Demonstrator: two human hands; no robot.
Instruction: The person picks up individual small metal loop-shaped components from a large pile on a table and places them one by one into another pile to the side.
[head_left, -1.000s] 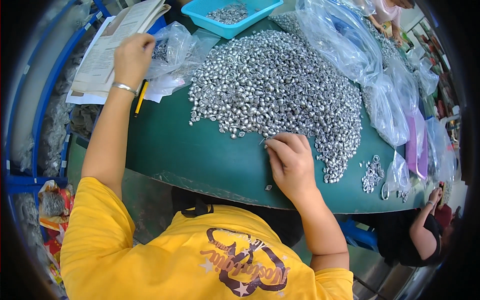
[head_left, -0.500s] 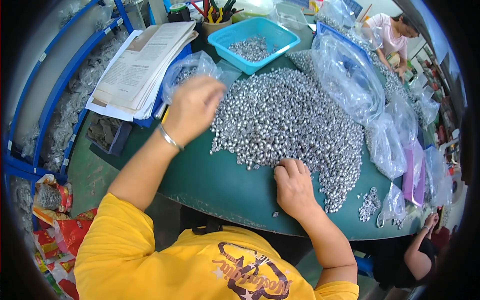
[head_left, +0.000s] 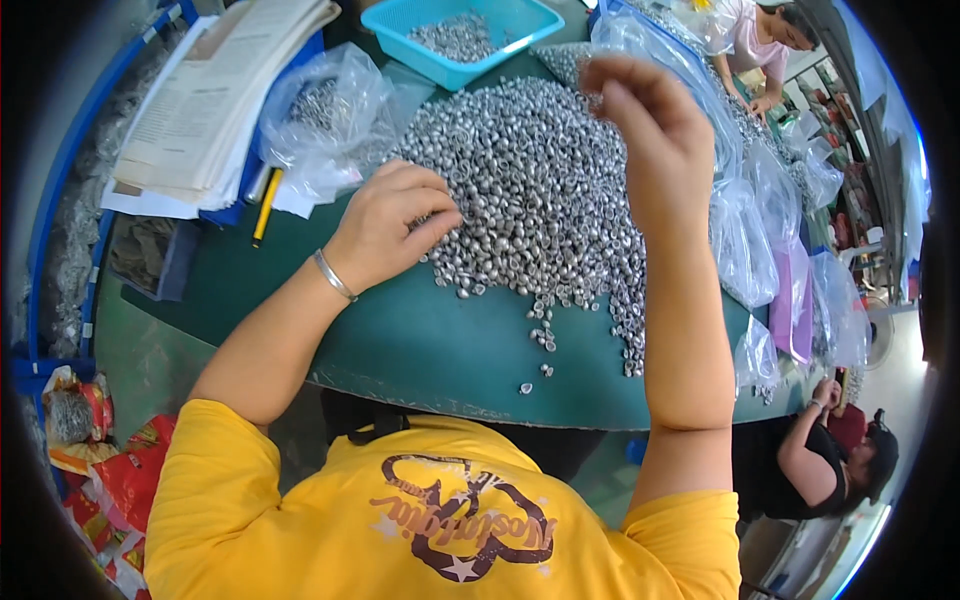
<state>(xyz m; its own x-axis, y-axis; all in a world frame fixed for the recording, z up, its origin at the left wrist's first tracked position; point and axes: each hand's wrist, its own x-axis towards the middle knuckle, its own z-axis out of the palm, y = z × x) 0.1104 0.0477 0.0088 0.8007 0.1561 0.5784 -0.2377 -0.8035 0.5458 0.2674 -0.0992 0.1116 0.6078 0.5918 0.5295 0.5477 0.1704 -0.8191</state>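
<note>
A large heap of small silver metal pieces covers the round green table. My left hand, with a thin bracelet at the wrist, rests on the heap's left edge. Its fingers curl down onto the pieces, and whether any are gripped is hidden. My right hand is raised in the air above the heap's right side. I see it from the back with bent fingers, so what is between them is hidden. A few stray pieces lie near the table's front edge.
A blue basket holding more pieces stands at the back. A clear bag, a stack of papers and a yellow pencil lie at the left. Several clear bags line the right edge. Other people work at the back right and lower right.
My left hand came from the papers down onto the heap's left edge. My right hand lifted from the heap's near edge up into the air. The view shifted.
</note>
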